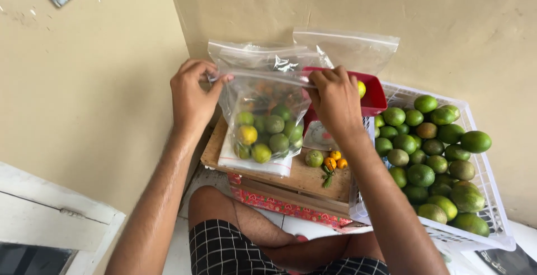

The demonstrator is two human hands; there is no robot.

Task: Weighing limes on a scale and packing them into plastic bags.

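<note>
Head view shows the left hand (191, 97) and right hand (335, 102) with fingers (323, 77) clamped on the zip strip of a clear bag of citrus (267, 127) hanging below them, apparently mid-seal, calling for even pressing along the strip.

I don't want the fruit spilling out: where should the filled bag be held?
Hold the bag by its top strip, from both ends, as the left hand and right hand do. The fruit weighs down the bottom, so the mouth stays up.

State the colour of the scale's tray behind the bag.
Red; the scale's tray shows in the head view.
</note>
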